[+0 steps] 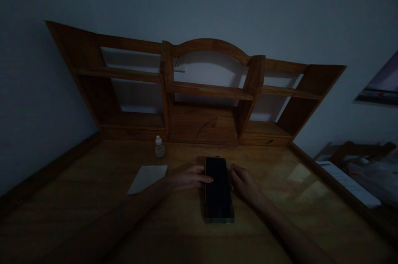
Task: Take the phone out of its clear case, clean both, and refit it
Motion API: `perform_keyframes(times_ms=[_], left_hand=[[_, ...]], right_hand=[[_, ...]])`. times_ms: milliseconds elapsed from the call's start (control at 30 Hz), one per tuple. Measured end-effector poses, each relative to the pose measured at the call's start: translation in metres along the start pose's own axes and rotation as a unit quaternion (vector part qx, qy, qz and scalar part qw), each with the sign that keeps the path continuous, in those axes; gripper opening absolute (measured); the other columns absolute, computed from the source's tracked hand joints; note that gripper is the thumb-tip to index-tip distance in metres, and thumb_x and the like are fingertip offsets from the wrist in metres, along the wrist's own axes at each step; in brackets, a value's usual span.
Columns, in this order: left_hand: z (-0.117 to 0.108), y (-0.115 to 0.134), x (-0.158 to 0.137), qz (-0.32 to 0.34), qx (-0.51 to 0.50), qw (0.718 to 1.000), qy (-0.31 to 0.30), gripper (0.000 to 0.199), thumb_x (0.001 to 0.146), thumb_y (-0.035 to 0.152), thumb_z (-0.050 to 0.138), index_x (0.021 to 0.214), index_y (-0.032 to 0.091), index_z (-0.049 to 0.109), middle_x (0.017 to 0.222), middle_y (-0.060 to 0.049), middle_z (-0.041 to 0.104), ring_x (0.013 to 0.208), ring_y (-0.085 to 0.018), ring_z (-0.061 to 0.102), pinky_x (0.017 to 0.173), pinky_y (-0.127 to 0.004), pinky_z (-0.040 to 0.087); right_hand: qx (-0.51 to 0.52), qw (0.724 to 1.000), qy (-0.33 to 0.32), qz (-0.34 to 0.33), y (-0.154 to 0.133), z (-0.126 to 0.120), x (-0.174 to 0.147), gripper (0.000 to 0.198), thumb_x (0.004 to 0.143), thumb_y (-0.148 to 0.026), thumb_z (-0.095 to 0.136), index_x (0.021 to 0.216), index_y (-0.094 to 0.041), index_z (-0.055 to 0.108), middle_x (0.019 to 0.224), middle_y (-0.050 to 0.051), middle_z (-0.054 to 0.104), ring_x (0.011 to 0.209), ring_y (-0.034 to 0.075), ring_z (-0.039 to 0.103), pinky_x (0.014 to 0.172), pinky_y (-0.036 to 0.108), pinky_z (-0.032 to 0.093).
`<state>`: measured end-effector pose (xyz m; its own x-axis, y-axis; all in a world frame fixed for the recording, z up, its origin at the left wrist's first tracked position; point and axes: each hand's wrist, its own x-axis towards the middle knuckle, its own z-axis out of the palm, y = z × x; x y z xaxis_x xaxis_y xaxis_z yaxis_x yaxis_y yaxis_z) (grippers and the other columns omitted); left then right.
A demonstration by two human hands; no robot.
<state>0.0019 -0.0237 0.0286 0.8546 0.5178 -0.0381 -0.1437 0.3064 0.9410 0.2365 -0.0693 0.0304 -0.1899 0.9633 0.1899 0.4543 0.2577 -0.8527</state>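
Note:
A smartphone [217, 187] with a dark screen is held over the wooden desk, long side pointing away from me. My left hand [189, 178] grips its left edge, thumb lying on the screen and fingers going underneath. Close by the right edge is my right hand [244, 181], its fingers curled in; whether it touches the phone or pinches something small, I cannot tell. Left of the phone, a folded white cloth or paper [148, 178] lies flat, partly behind my left forearm. Beyond it stands a small clear bottle [159, 148] with a white dropper-like cap.
A wooden shelf unit [205, 90] rises along the desk's back against the wall. Raised wooden rims bound the desk [174, 231] at both sides. A wall socket [179, 65] shows through the shelves. Off the right side are a chair back [360, 152] and a white box-like object [348, 183].

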Motion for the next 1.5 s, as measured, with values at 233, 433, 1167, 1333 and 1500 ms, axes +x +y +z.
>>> perform_keyframes(times_ms=[233,433,1167,1333,1500], left_hand=[[0.002,0.003,0.0,-0.008,-0.015,1.0,0.011,0.043,0.081,0.023,0.073,0.121,0.013,0.06,0.127,-0.015,0.055,0.121,-0.029,0.051,0.105,-0.04,0.037],[0.002,0.001,0.001,-0.005,-0.014,1.0,0.008,0.046,0.082,0.023,0.072,0.124,0.012,0.058,0.13,-0.016,0.053,0.124,-0.031,0.048,0.108,-0.042,0.035],[-0.004,-0.004,0.001,-0.008,-0.02,1.0,0.022,0.044,0.081,0.027,0.073,0.121,0.014,0.06,0.128,-0.015,0.055,0.121,-0.029,0.05,0.105,-0.039,0.037],[-0.005,-0.006,0.003,-0.007,-0.032,0.999,0.023,0.047,0.079,0.027,0.075,0.121,0.013,0.059,0.127,-0.015,0.055,0.12,-0.029,0.051,0.104,-0.039,0.038],[-0.003,-0.005,0.001,-0.005,-0.033,0.999,0.022,0.047,0.08,0.027,0.074,0.123,0.014,0.059,0.127,-0.015,0.055,0.121,-0.03,0.05,0.105,-0.04,0.038]], right_hand=[[0.015,1.0,0.005,0.007,0.002,0.002,0.001,0.041,0.097,-0.049,0.037,0.072,-0.02,0.05,0.055,-0.003,0.052,0.051,0.013,0.05,0.052,0.025,0.038],[0.039,0.999,0.011,0.023,0.0,0.003,0.0,0.044,0.095,-0.055,0.039,0.073,-0.019,0.052,0.056,-0.002,0.051,0.05,0.012,0.048,0.049,0.024,0.037],[0.092,0.991,-0.044,0.084,0.007,0.003,0.001,0.051,0.09,-0.061,0.044,0.073,-0.016,0.06,0.052,-0.002,0.051,0.04,0.008,0.04,0.037,0.019,0.026],[0.1,0.99,-0.043,0.086,0.003,0.002,0.0,0.049,0.092,-0.059,0.044,0.07,-0.017,0.057,0.052,-0.002,0.05,0.04,0.008,0.04,0.038,0.02,0.025],[0.104,0.99,-0.041,0.089,0.001,0.002,-0.001,0.049,0.092,-0.057,0.044,0.067,-0.017,0.055,0.05,-0.003,0.048,0.038,0.007,0.038,0.037,0.02,0.024]])
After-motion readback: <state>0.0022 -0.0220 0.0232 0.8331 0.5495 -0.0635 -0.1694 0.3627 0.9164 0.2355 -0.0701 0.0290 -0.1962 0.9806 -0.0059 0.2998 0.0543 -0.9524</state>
